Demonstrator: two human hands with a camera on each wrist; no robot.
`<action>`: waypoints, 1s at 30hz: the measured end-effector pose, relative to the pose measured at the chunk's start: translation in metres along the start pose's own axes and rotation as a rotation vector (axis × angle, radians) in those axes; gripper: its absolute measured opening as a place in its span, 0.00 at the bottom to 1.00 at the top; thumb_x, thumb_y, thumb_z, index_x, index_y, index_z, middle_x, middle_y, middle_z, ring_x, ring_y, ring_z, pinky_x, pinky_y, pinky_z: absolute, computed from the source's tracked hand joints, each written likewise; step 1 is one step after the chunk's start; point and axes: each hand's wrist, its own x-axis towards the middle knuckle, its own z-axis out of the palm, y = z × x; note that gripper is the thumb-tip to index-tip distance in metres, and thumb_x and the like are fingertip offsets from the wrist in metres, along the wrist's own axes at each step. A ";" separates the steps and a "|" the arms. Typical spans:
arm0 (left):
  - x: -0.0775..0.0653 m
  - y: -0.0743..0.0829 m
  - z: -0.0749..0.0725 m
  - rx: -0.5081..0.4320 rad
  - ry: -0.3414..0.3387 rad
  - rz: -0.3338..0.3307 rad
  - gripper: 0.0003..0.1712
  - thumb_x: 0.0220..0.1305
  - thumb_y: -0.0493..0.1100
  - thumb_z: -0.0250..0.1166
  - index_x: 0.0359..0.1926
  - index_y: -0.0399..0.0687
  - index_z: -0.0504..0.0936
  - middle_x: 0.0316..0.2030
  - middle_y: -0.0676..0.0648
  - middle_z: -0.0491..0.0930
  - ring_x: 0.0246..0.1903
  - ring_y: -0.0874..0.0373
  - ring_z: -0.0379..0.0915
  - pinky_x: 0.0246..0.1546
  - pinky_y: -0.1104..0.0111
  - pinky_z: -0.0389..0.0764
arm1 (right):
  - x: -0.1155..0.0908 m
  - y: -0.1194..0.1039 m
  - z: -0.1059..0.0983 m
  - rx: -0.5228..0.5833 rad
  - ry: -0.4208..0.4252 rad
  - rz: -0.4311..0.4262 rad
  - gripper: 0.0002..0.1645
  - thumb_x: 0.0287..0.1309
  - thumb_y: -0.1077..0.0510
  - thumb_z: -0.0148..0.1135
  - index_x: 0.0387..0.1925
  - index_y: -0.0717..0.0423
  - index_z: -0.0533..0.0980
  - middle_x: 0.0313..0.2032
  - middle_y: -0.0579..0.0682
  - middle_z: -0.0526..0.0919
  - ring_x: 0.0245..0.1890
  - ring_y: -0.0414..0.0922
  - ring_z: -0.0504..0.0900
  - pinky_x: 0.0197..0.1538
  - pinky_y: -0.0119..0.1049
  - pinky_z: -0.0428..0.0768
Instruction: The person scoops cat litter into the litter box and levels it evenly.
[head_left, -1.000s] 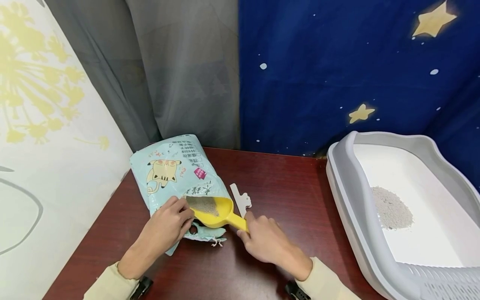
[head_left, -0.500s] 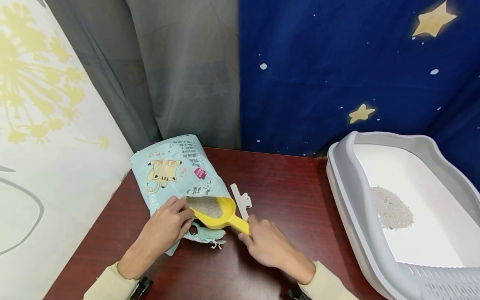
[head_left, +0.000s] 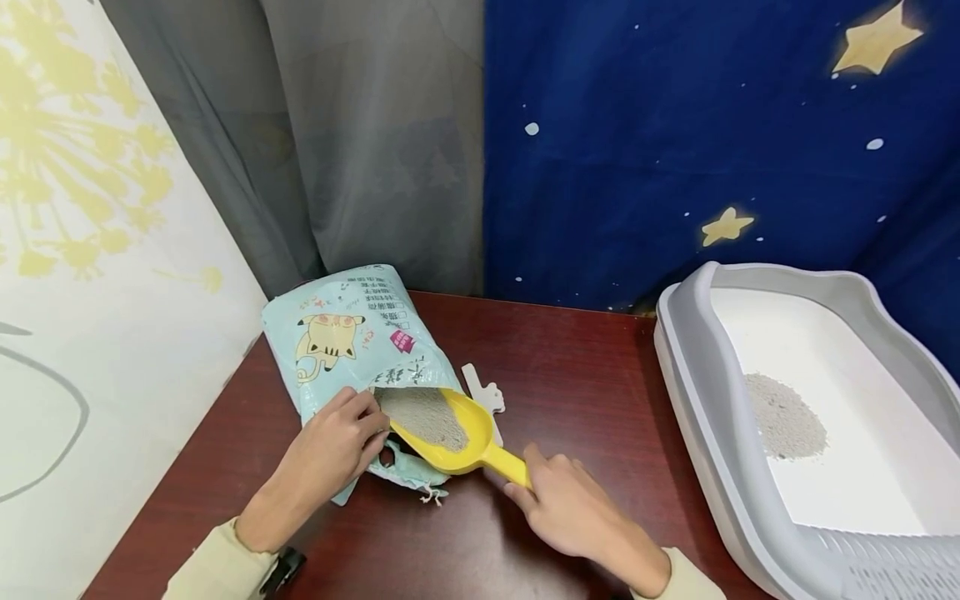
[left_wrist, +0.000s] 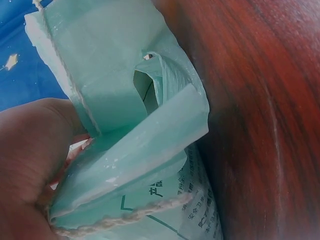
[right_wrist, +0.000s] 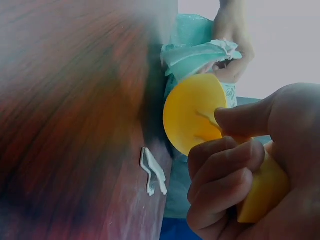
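Note:
A light blue bag (head_left: pixel 360 333) with a cat drawing lies on the table, its mouth facing me. My left hand (head_left: pixel 326 446) pinches the edge of that mouth; the left wrist view shows the thumb side against the folded plastic (left_wrist: pixel 130 135) and its string. My right hand (head_left: pixel 573 508) grips the handle of a yellow scoop (head_left: pixel 480 437), fingers curled round it in the right wrist view. Grey granular litter (head_left: pixel 431 417) fills the scoop's bowl. The bowl's front end is still inside the bag and hidden there.
A white clip (head_left: pixel 483 396) lies on the table behind the scoop, partly covered by it. At the right stands a grey-and-white litter box (head_left: pixel 690 400) with a raised rim and a small litter pile (head_left: pixel 783 417) inside. Curtains (head_left: pixel 390 150) hang behind the table.
My right hand has drawn the scoop toward the right and toward me, so more of its litter-filled bowl shows outside the bag. The left hand stays at the bag's mouth.

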 end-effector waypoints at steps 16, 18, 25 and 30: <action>0.001 -0.001 0.000 -0.004 0.008 0.004 0.05 0.60 0.32 0.76 0.33 0.45 0.89 0.34 0.50 0.76 0.34 0.54 0.67 0.35 0.62 0.77 | -0.007 0.011 0.003 0.031 -0.007 -0.029 0.17 0.76 0.50 0.69 0.37 0.50 0.69 0.21 0.39 0.68 0.18 0.33 0.65 0.19 0.32 0.68; 0.001 -0.001 0.000 -0.005 0.008 0.006 0.05 0.60 0.32 0.76 0.33 0.45 0.89 0.34 0.50 0.76 0.34 0.54 0.67 0.35 0.62 0.76 | -0.008 0.011 0.003 0.028 -0.010 -0.030 0.17 0.77 0.50 0.68 0.37 0.50 0.69 0.21 0.39 0.68 0.18 0.33 0.65 0.19 0.32 0.68; -0.001 -0.001 -0.001 -0.003 0.012 0.008 0.06 0.60 0.31 0.76 0.33 0.45 0.89 0.35 0.50 0.76 0.34 0.54 0.67 0.34 0.62 0.77 | -0.010 0.012 0.002 0.042 -0.007 -0.043 0.17 0.77 0.50 0.68 0.37 0.50 0.69 0.21 0.39 0.67 0.18 0.33 0.65 0.19 0.32 0.67; -0.001 0.000 -0.001 -0.004 0.016 0.008 0.06 0.59 0.31 0.77 0.34 0.45 0.89 0.35 0.51 0.76 0.34 0.54 0.67 0.34 0.62 0.78 | -0.015 0.014 0.000 0.043 0.002 -0.050 0.17 0.77 0.50 0.68 0.36 0.48 0.69 0.21 0.38 0.66 0.19 0.33 0.65 0.21 0.31 0.68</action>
